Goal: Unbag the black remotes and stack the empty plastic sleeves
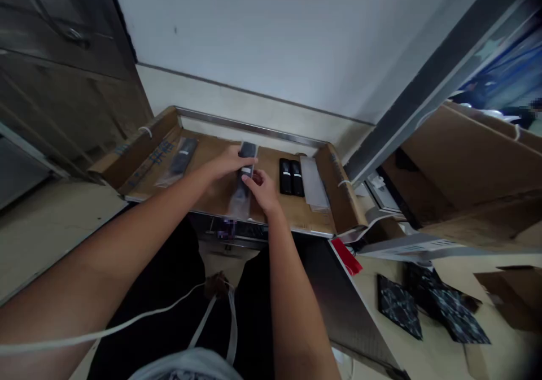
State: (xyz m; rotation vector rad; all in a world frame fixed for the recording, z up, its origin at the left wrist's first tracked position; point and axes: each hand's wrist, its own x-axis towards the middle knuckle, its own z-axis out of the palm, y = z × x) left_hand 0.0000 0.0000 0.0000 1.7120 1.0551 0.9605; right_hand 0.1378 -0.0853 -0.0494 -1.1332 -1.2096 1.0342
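Both my hands are on a black oblong item in a clear plastic bag [246, 170], which has a small white label and lies lengthwise before me. My left hand [231, 161] grips its upper part, thumb across the top. Around its right side closes my right hand [263, 189], thumb near the label. The bag's loose end hangs toward the tray's front edge. Just right lie two bare black oblong items [291, 177] with white labels, side by side. Beyond them sits a stack of clear plastic bags [314, 182]. Another bagged black item [182, 157] rests at the left.
A cardboard-lined tray [269, 208] with raised cardboard sides holds these things, against a white wall. A large cardboard box [478, 171] stands at the right. Dark patterned packages [449, 304] lie on the floor, and a white cord [139, 317] crosses my lap.
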